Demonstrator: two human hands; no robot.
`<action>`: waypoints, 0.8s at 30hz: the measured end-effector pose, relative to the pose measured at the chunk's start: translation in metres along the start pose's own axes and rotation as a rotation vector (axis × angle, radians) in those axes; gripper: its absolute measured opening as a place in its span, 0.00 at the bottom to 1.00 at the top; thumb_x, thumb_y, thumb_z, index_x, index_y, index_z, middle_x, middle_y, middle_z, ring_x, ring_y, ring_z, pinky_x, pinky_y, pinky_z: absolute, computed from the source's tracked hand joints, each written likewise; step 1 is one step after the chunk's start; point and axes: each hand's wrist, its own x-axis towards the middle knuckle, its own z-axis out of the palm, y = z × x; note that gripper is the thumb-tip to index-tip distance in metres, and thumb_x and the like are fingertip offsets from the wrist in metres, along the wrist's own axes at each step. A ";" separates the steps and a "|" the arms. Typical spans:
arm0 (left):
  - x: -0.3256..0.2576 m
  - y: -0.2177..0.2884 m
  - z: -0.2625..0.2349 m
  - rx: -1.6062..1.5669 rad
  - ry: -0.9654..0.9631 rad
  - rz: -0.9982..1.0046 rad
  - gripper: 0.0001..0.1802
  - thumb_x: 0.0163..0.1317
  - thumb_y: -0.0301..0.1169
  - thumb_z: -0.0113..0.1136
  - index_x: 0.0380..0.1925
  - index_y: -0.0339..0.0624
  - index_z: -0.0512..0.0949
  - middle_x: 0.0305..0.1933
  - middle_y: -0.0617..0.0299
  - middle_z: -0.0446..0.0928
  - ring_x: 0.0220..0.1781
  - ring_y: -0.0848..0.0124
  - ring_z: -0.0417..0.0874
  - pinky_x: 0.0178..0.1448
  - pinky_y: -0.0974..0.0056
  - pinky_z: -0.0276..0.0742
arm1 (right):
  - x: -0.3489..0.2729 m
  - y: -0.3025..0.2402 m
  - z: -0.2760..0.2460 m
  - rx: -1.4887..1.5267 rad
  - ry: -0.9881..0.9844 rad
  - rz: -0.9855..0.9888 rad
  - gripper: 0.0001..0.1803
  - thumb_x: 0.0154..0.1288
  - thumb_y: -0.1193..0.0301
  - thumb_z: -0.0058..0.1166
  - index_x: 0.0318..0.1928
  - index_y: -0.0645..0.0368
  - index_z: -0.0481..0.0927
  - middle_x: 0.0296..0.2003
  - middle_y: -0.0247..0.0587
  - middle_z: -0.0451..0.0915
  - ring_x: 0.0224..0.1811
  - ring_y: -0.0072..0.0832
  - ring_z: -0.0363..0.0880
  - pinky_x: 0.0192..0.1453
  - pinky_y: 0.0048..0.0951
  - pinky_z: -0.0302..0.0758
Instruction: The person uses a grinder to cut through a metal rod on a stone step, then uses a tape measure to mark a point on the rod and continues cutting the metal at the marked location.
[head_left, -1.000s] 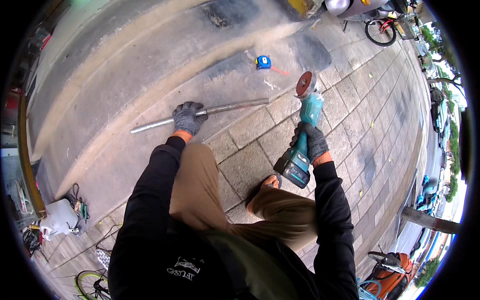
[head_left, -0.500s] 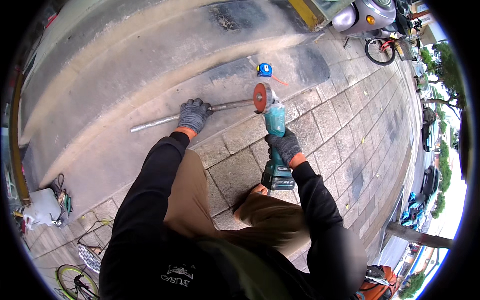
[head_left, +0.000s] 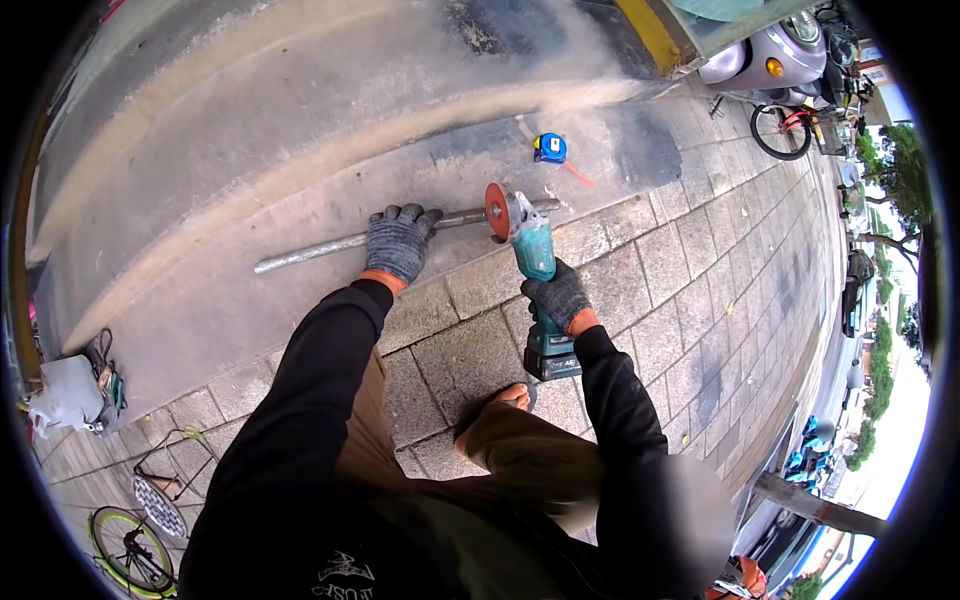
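Observation:
A grey metal pipe (head_left: 320,249) lies along the edge of a low stone step. My left hand (head_left: 400,243), in a grey knitted glove with an orange cuff, grips it near its middle. In my right hand (head_left: 560,299), gloved the same way, is a teal cordless angle grinder (head_left: 535,250) with a black battery at its lower end. Its red-orange disc (head_left: 498,211) stands across the pipe, right of my left hand. A short length of pipe shows beyond the grinder head. Whether the disc touches the pipe, I cannot tell.
A blue tape measure (head_left: 550,148) with an orange strap rests on the step beyond the grinder. Stone paving (head_left: 470,355) runs along the step. A whitish plastic jug (head_left: 68,392) stands at the left, near a small folding stool (head_left: 160,505). A scooter (head_left: 770,60) is parked at far right.
The grinder has moved left along the pipe, closer to my left hand, and the pipe's right end now shows past it. My left hand keeps its hold. The view has shifted slightly.

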 end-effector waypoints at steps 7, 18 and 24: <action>0.000 0.004 -0.002 -0.009 0.000 0.006 0.22 0.71 0.42 0.66 0.65 0.63 0.85 0.60 0.60 0.84 0.61 0.52 0.81 0.60 0.40 0.74 | 0.007 0.014 0.001 0.026 -0.012 -0.043 0.28 0.63 0.71 0.73 0.62 0.61 0.78 0.35 0.39 0.84 0.25 0.30 0.83 0.29 0.39 0.83; 0.002 -0.001 0.002 -0.075 0.009 -0.029 0.22 0.70 0.43 0.68 0.63 0.58 0.86 0.61 0.59 0.83 0.62 0.53 0.80 0.64 0.41 0.73 | 0.015 0.016 0.001 0.004 0.003 -0.032 0.25 0.65 0.71 0.72 0.60 0.60 0.79 0.34 0.40 0.85 0.25 0.30 0.84 0.29 0.39 0.83; 0.002 0.000 0.002 -0.069 0.010 -0.030 0.21 0.70 0.43 0.69 0.62 0.58 0.87 0.60 0.59 0.83 0.61 0.53 0.80 0.64 0.41 0.73 | 0.015 0.017 0.003 -0.012 -0.009 -0.050 0.25 0.65 0.70 0.73 0.60 0.61 0.79 0.33 0.40 0.85 0.24 0.31 0.84 0.29 0.39 0.83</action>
